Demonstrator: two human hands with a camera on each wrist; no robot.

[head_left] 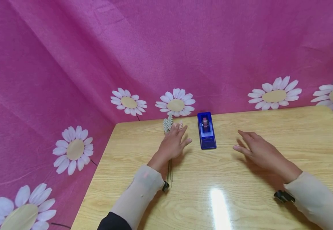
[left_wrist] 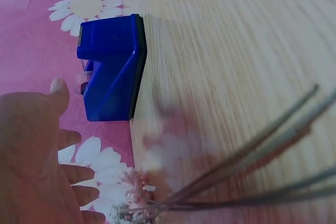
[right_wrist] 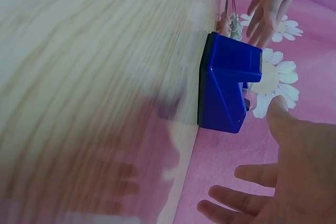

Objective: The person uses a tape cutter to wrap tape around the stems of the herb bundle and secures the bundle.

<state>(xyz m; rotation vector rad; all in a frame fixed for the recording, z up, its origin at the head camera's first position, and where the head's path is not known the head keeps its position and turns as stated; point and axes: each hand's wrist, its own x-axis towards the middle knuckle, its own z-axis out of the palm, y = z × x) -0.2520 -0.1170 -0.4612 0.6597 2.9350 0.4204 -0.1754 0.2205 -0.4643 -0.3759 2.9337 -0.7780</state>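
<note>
A blue tape dispenser [head_left: 208, 142] with a roll of tape [head_left: 205, 123] in it stands near the far edge of the table, between the two hands. To its left lies a small bunch of artificial flowers [head_left: 168, 122], with pale green and pink heads and thin dark stems [left_wrist: 252, 158]. Over this bunch hovers my left hand [head_left: 171, 143], fingers spread, hiding its middle; the left wrist view shows nothing in the palm. My right hand [head_left: 260, 152] is held to the right of the dispenser, apart from it, fingers loosely extended and holding nothing.
The light wood-grain table [head_left: 192, 198] carries a bright glare patch near its front. Behind it and on the left hangs a pink cloth [head_left: 212, 57] printed with big white daisies. Both wrists wear pale sleeves with dark straps [head_left: 284, 196].
</note>
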